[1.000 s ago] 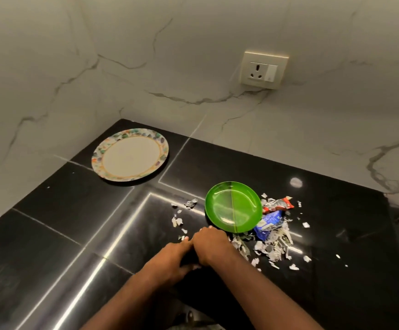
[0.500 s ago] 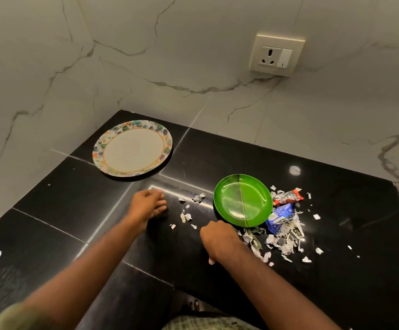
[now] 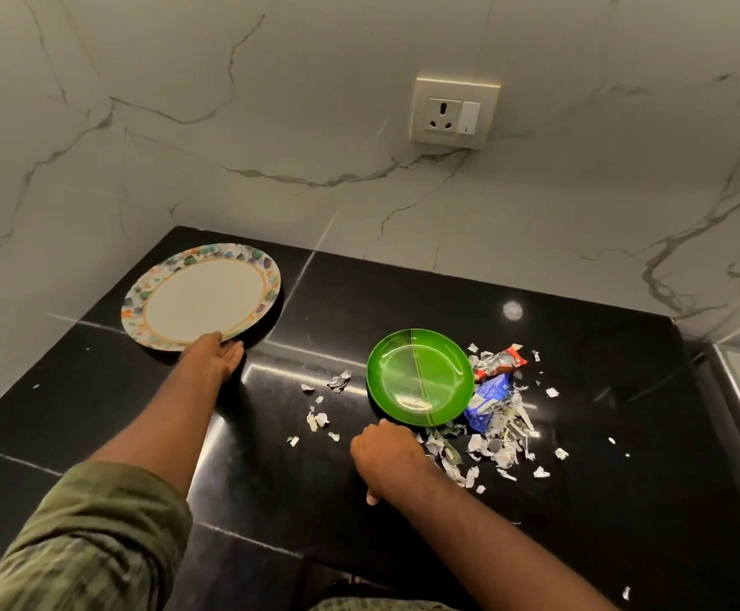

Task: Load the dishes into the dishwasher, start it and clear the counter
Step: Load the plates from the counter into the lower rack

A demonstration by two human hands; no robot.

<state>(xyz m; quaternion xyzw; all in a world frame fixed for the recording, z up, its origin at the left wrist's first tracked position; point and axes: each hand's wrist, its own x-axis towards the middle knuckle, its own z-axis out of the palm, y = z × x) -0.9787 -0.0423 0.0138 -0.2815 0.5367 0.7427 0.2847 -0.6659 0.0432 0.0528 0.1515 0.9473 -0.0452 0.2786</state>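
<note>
My left hand (image 3: 213, 361) touches the patterned plate's (image 3: 202, 297) near rim with straight fingers, my right hand (image 3: 388, 460) hides its curled fingers beside the green plate (image 3: 421, 377), wrapper (image 3: 489, 396) print unreadable.

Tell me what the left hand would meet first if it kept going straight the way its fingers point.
The left hand points up and away, fingertips already at the near rim of the patterned plate. Going on, it would likely meet that plate first, then the marble wall behind.

Left hand (image 3: 213, 361) at the patterned plate (image 3: 202, 297) rim — right hand (image 3: 388, 460) fisted beside green plate (image 3: 418, 377), paper scraps (image 3: 491, 447).
</note>
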